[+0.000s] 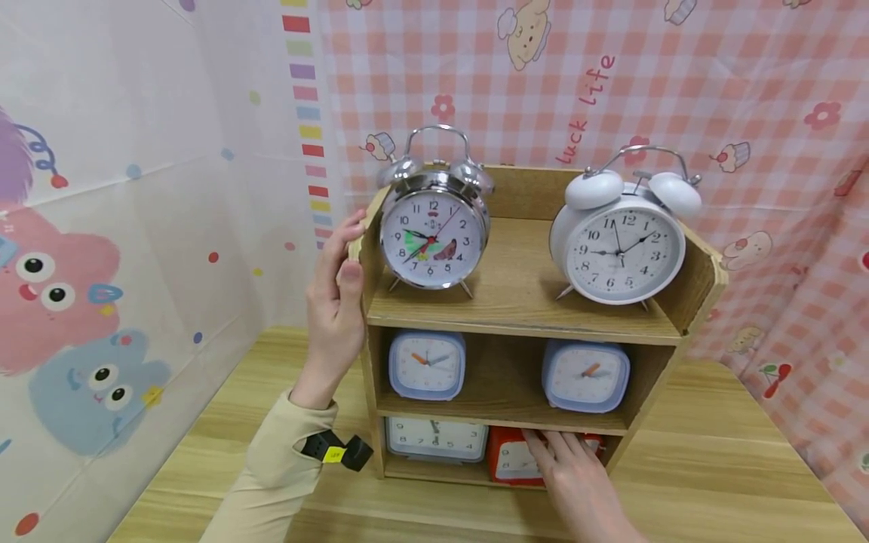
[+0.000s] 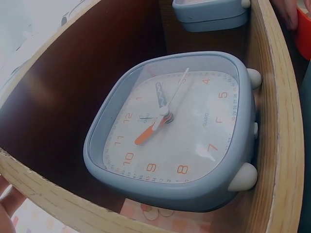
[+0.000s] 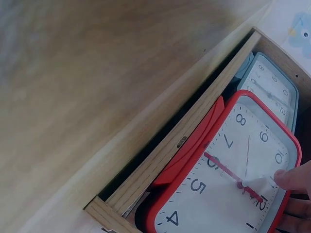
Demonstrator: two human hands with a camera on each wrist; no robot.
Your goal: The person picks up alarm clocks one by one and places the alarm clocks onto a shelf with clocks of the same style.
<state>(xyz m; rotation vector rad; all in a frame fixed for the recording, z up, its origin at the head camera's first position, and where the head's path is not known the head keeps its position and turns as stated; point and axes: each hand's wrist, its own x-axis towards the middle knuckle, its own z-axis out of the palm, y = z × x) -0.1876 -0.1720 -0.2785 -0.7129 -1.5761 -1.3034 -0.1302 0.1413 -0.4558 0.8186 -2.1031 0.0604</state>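
At the left side panel of a small wooden shelf (image 1: 523, 326), my left hand (image 1: 336, 302) grips the edge, its thumb on the front. My right hand (image 1: 577, 483) reaches into the bottom tier at a red clock (image 1: 514, 461). In the right wrist view its thumb (image 3: 291, 177) lies on the white face of that red clock (image 3: 233, 160), and the fingers go over its edge. Beside the red clock stands a grey-blue rectangular clock (image 1: 437, 440). The left wrist view shows a blue rounded clock (image 2: 165, 131) in its compartment.
A silver twin-bell clock (image 1: 434, 241) and a white one (image 1: 618, 253) stand on the top tier. The middle tier holds two blue clocks, left (image 1: 427, 366) and right (image 1: 586, 375). Under the shelf is a wooden table (image 1: 733, 452), with checked cloth (image 1: 652, 90) behind.
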